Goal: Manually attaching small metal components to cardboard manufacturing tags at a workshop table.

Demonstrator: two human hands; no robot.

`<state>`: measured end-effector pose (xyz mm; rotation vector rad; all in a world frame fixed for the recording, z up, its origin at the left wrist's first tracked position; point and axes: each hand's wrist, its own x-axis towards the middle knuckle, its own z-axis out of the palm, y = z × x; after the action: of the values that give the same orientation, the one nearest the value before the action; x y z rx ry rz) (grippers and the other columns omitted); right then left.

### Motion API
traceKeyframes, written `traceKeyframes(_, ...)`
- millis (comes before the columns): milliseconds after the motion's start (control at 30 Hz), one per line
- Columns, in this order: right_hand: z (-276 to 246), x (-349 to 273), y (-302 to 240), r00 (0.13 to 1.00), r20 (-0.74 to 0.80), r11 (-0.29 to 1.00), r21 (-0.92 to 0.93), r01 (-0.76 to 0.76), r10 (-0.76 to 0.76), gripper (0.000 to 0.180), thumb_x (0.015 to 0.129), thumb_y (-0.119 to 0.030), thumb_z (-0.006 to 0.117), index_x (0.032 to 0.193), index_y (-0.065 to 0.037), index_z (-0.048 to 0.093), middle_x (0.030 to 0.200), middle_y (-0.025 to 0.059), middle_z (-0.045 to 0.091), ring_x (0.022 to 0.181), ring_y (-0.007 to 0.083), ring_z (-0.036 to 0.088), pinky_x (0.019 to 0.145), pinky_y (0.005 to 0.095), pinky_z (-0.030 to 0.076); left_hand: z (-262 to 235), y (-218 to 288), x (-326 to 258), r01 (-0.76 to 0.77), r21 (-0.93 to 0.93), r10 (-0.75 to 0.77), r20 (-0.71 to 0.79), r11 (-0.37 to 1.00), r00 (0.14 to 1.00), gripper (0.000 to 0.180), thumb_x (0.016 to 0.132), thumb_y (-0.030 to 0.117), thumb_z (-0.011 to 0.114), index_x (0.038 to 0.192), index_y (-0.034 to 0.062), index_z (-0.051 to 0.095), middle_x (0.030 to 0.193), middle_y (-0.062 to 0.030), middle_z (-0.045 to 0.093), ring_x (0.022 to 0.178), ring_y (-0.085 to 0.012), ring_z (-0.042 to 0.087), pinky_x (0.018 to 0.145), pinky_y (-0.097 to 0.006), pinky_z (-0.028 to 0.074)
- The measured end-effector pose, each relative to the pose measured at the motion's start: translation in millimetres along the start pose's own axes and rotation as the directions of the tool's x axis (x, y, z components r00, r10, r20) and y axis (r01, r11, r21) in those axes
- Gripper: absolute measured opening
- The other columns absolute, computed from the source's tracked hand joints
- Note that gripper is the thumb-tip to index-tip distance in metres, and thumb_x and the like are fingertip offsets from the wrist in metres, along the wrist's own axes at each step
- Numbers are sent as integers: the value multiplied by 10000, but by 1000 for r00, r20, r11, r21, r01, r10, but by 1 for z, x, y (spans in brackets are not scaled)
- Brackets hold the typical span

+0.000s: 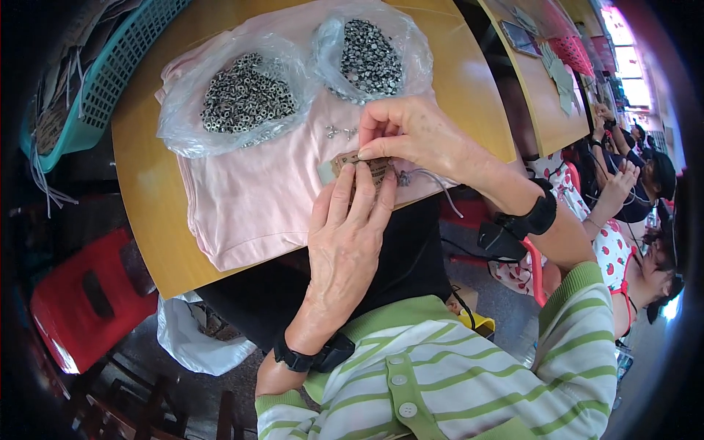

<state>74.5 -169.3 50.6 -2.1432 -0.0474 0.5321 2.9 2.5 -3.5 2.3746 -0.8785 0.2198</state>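
My left hand (345, 235) has its fingertips on a small brown printed card (379, 169) near the front edge of a pink cloth (249, 198); its thumb is hidden. Thumb and forefinger of my right hand (400, 136) are pinched together at the card's upper edge. Whatever lies between them is too small to make out. A pale strip (325, 172) shows at the card's left end. Beyond my hands are several loose metal bits (341, 133). Just right of the card lies a grey cord (442, 187).
Farther back on the cloth sit two clear plastic bags, one of ring-shaped metal parts (246, 99), one of shiny metal pieces (370, 62). A teal basket (110, 81) is at left, above a red chair (92, 293). A white bag (194, 341) sits below the table. Other people work at right.
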Motion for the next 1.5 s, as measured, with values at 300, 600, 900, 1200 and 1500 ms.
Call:
traceKeyframes(300,-2,2,-4,998,49,999,-2,-32,32,79,837,-65,678,832,-1,632,721,24,628,663,67,573,566,230,473,-1,0,0,-8,9,8,8,1000,1000,511,749,56,579,1259,38,557,1283,-165,499,1219,-304,471,999,-403,393)
traceKeyframes(600,5,-9,7,996,-67,998,22,67,-65,87,787,-48,690,827,11,640,716,84,646,652,139,608,595,288,481,-2,5,2,65,-28,-64,5,998,998,524,759,-10,540,1258,136,602,1290,-146,538,1213,-305,488,982,-416,406)
traceKeyframes(900,-29,19,14,814,-413,856,-483,184,-408,107,806,-145,670,877,-68,689,835,97,670,759,278,645,690,362,508,-1,6,2,46,46,-47,17,998,999,514,781,-19,531,1264,145,593,1270,-143,550,1194,-309,500,975,-422,420)
traceKeyframes(1200,-24,42,25,814,-334,774,-598,206,-475,103,820,-138,660,896,-69,664,857,65,641,774,241,637,696,342,493,0,6,2,16,46,-15,-13,999,1000,522,742,-4,577,1255,95,584,1242,-170,550,1183,-331,505,977,-425,418)
traceKeyframes(1500,-24,16,8,809,-359,822,-514,245,-465,112,789,-138,661,858,-55,633,809,61,612,655,204,581,627,330,476,-1,4,1,14,50,-13,-18,999,1000,519,730,6,590,1242,93,587,1238,-165,551,1175,-318,510,969,-411,417)
